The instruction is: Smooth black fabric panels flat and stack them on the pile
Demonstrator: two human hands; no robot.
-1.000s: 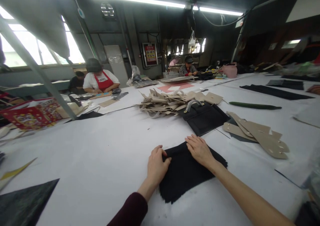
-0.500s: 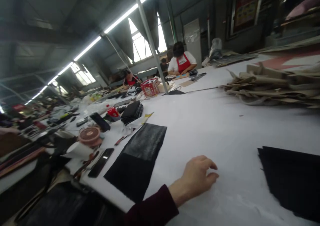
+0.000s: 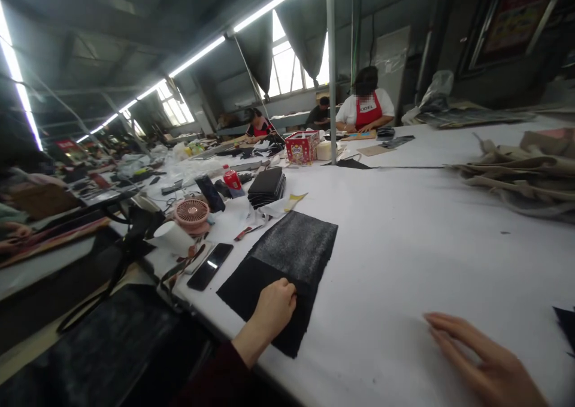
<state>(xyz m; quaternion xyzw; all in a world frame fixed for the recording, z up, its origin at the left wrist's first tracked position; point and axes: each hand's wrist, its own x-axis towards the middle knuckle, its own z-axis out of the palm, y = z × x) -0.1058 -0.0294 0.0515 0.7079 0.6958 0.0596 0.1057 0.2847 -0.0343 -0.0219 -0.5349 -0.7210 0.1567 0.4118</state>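
My left hand (image 3: 275,308) rests on the black sheet (image 3: 294,254) near the table's front edge, its fingers curled together over the line where the matt black part meets the greyish, shinier part. Whatever its fingertips may grip is too small to make out. At the lower right, my right hand (image 3: 480,356) hovers over or lies on the white table (image 3: 390,245), with its fingers stretched out and nothing in them. Beyond it, at the right edge, shows a corner of a black stack (image 3: 566,326).
Left of the sheet are a phone (image 3: 210,266), a pink fan (image 3: 192,214) and a white roll (image 3: 173,239). Behind stand a black pile (image 3: 267,185), a red-labelled bottle (image 3: 232,182) and a pole (image 3: 331,83). Beige pieces (image 3: 525,173) lie right. A person (image 3: 366,104) sits beyond.
My left hand has moved left onto the black sheet and its fingers have closed. My right hand has come into view. The view has turned, leaving less of the right-hand black stack visible.
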